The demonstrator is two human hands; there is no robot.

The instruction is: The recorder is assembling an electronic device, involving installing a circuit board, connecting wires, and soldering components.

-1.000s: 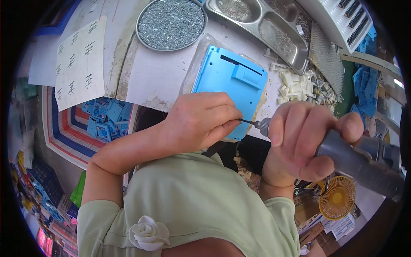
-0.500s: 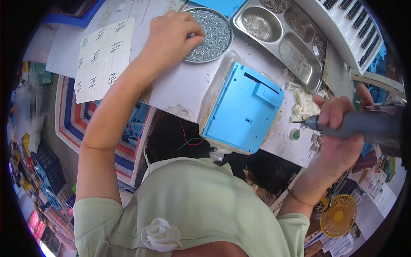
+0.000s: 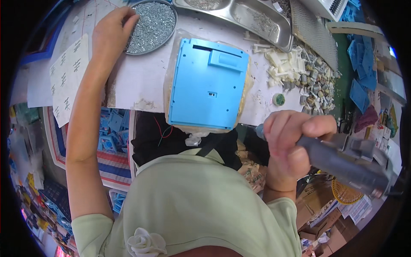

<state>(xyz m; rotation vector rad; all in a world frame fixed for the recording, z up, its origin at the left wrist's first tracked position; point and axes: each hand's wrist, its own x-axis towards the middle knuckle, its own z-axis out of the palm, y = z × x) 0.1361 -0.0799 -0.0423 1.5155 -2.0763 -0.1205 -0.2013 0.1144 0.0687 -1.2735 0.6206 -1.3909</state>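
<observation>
Plainly, Single Big Things and Countless Small Ones

Head view: two bare hands, set well apart. The left hand [image 3: 113, 32] is at the near left rim of one round pan [image 3: 176, 25], fingers bent, thumb and forefinger close together at the screws [image 3: 153, 26] inside; whether they pinch any, I cannot tell. The screws fill the pan, too many to count.

The right hand [image 3: 295, 137] is wrapped around one driver [image 3: 346, 165], dark and slanting, its nose pointing left. The bit is hard to make out; it lies near the lower right corner of the case [image 3: 201, 85], and contact cannot be judged.

One blue case lies flat between the hands, on one plastic-wrapped pad [image 3: 245, 96] that reaches past the near edge of the table [image 3: 132, 85]. It shows one long slot, one raised block and one small window.

Beyond stands one steel tray [image 3: 227, 18], at least two compartments in sight. To the right are one heap of white pieces [image 3: 284, 64], one heap of grey parts [image 3: 319, 83] and one small green disc [image 3: 278, 100]. At left hangs one marked paper [image 3: 70, 81], above one striped bag [image 3: 115, 172] holding many blue pieces [image 3: 112, 122]. One yellow basket [image 3: 346, 192] sits low at right.
</observation>
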